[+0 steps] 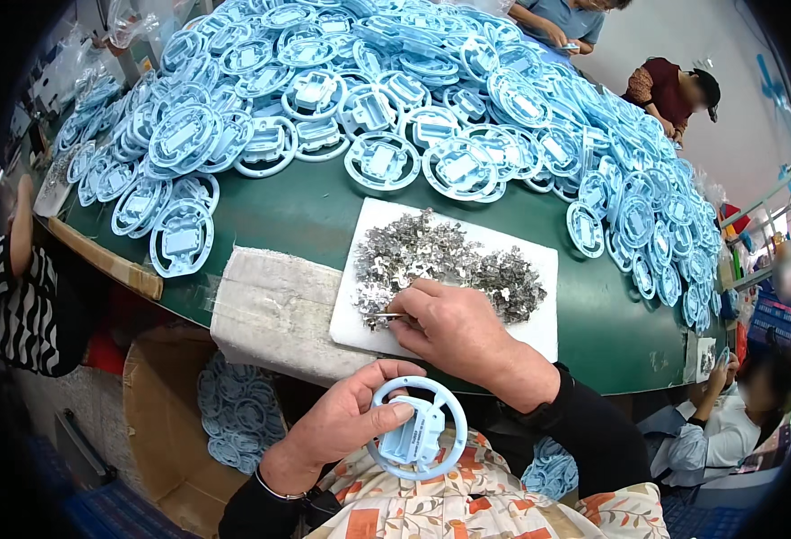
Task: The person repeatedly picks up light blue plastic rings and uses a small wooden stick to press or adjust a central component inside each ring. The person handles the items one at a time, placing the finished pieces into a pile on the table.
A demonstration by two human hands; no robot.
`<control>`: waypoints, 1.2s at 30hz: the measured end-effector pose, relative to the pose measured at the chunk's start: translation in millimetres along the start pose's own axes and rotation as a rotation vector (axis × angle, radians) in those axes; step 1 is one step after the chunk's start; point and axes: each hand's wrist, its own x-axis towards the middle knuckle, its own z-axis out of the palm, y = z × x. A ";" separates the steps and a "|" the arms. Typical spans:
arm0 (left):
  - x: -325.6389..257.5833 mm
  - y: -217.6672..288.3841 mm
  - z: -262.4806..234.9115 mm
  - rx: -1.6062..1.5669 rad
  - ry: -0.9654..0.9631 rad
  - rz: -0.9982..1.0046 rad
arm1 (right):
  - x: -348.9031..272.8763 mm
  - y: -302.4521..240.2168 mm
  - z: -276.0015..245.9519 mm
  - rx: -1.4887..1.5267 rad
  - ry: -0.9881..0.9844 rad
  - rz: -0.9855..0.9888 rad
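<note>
My left hand is closed round a light-blue plastic steering-wheel-shaped part, its thumb resting on the hub. The part is held above my lap, with its hollow battery-box-like middle facing up. Over the near left of a pile of small shiny metal clips, my right hand pinches a thin metal tool that looks like tweezers. Its tip points left among the clips. A white foam board carries this pile; whether the tool grips a clip is too small to tell.
A big heap of similar blue wheel parts covers the far side of the green table. A worn pale block adjoins the board. Below, a cardboard box holds more parts. Several people sit or stand around the table.
</note>
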 end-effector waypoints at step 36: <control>84.6 5.0 68.1 0.602 0.041 0.065 | -103.1 55.4 -66.3 0.484 0.098 0.117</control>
